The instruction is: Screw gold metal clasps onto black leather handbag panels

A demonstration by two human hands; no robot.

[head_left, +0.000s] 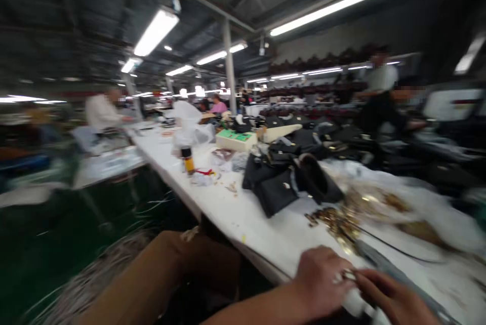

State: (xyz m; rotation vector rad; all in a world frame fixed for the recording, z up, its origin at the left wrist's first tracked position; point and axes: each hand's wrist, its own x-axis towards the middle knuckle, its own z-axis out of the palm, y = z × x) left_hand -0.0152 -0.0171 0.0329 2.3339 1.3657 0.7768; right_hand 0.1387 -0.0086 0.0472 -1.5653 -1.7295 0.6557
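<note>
At the lower right, my left hand is closed, its fingers curled around a small shiny metal fitting. My right hand meets it from the right, thumb and fingers pinching the same fitting. Below and between the hands shows something white, too blurred to name. Just beyond them lies a pile of gold-coloured metal fittings on the white table. A thin black cord curves across the table to the right of the pile.
Black bags are heaped further back. Clear plastic bags with gold pieces lie at right. A bottle with a black cap and a green-topped box stand along the table. Co-workers are across at right; another person is at left.
</note>
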